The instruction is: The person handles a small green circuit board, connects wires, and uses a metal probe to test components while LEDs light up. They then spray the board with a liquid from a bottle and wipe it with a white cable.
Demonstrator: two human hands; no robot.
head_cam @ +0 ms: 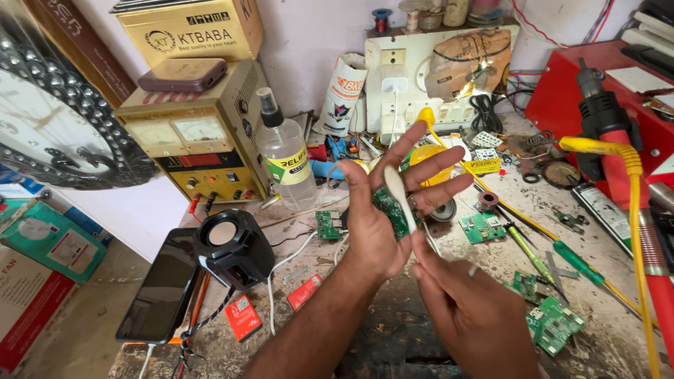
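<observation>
Cleaning a small board by hand over a cluttered repair bench (618,337).

Far left on the bench: power supply (200,144); near it a black speaker (233,247) and a phone (160,284) lying flat; a spray bottle (286,158) stands mid-bench. Left hand (382,210), fingers spread, cradles a green board (393,209) on the palm, mid-scene above the bench. Right hand (472,316), lower right, is pinched on the stem of a white swab (399,191) whose tip lies across the board. Judgement: wiping step is in hand; next stroke calls for light pressure, board kept steady.
</observation>
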